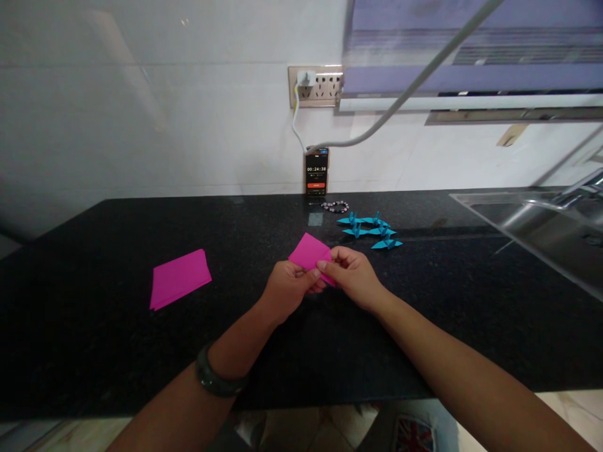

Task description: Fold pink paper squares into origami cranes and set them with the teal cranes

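Note:
A piece of folded pink paper (307,250) is held between my two hands above the dark countertop. My left hand (289,285) grips its lower left side, the thumb lying on top and the fingers underneath. On the right side, my right hand (354,276) pinches the paper's edge between thumb and fingers. Both thumbs come close together near the lower corner, which they partly hide. A stack of pink paper sheets (181,278) lies on the counter to the left. Several blue origami cranes (370,231) stand beyond my right hand.
Against the white wall leans a phone (316,172) showing a timer, with a beaded bracelet (335,206) before it. A grey cable (391,113) hangs across from the upper right. A wall socket (323,88) holds a plug. The metal sink (532,213) is at the right.

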A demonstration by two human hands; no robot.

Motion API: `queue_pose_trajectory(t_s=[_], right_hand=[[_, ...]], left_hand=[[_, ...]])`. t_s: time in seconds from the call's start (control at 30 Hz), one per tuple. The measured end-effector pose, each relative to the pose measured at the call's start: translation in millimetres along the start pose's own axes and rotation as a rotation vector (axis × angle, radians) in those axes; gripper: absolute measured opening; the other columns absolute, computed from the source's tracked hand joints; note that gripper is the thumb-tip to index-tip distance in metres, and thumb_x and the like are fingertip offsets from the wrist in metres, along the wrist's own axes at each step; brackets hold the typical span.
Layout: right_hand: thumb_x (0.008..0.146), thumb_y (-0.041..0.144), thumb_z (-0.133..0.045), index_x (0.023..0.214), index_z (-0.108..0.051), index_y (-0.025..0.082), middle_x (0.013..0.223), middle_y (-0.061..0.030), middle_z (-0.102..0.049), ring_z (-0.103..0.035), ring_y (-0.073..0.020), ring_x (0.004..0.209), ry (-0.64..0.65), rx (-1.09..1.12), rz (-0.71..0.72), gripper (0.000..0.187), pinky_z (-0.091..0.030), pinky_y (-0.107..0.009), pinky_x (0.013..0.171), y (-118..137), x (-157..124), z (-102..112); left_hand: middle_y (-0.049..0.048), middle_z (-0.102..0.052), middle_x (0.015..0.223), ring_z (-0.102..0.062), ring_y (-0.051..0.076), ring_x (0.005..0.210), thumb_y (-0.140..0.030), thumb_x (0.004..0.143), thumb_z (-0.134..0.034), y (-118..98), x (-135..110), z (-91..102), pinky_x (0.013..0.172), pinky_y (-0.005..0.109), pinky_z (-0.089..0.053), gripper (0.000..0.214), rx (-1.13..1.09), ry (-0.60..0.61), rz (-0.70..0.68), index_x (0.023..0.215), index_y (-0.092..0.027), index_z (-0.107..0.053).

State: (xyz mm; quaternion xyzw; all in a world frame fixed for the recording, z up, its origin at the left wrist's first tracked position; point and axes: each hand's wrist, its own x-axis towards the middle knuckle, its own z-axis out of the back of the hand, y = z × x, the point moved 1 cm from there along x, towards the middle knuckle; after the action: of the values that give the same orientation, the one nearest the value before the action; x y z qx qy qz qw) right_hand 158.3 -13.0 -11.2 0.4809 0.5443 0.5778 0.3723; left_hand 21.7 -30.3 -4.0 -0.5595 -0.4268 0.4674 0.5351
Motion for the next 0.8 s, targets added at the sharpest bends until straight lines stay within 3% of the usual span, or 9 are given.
queue_pose_trajectory(t_s=[0.27,0.4,0.57,0.8], right_hand=[[0.073,0.042,-0.054,0.055,-0.047,0.016,0.042,0.0068,-0.039,-0.029,-0.0051,0.036,-0.102,0.043,-0.058,0.032,-0.02,-0.02,0.038,-6.2,0.4,2.9],[0.077,0.047,-0.047,0.054,-0.043,0.017,0.041,0.0066,-0.037,-0.027,-0.0055,0.035,-0.028,0.065,-0.092,0.038,-0.018,-0.021,0.037,-5.0,2.0,3.4],[0.075,0.043,-0.052,0.061,-0.045,0.016,0.049,0.0062,-0.041,-0.032,-0.0053,0.042,0.047,-0.093,-0.028,0.031,-0.024,-0.019,0.041,-1.6,1.2,3.4],[0.082,0.036,-0.043,0.068,-0.045,0.017,0.051,0.0062,-0.041,-0.035,-0.0061,0.044,0.073,-0.282,0.04,0.023,-0.028,-0.019,0.045,-5.3,-1.2,2.1]], left_hand=[[0.0032,-0.061,0.053,-0.054,0.01,0.048,-0.029,0.067,-0.062,-0.8,-2.2,0.1,0.052,0.023,-0.043,0.021,-0.019,0.032,0.001,0.059,-0.009,-0.062],[0.0033,-0.062,0.055,-0.055,0.01,0.049,-0.029,0.068,-0.062,0.1,-1.2,1.2,0.053,0.023,-0.043,0.02,-0.059,0.005,0.001,0.062,-0.01,-0.064],[0.0037,-0.063,0.055,-0.055,0.01,0.048,-0.027,0.068,-0.061,0.8,-0.2,1.6,0.052,0.023,-0.043,0.019,-0.068,-0.059,-0.025,0.062,-0.01,-0.064],[0.0036,-0.062,0.053,-0.054,0.01,0.046,-0.025,0.066,-0.063,2.9,-1.1,-0.6,0.05,0.023,-0.042,0.017,-0.104,-0.155,-0.038,0.06,-0.01,-0.064]])
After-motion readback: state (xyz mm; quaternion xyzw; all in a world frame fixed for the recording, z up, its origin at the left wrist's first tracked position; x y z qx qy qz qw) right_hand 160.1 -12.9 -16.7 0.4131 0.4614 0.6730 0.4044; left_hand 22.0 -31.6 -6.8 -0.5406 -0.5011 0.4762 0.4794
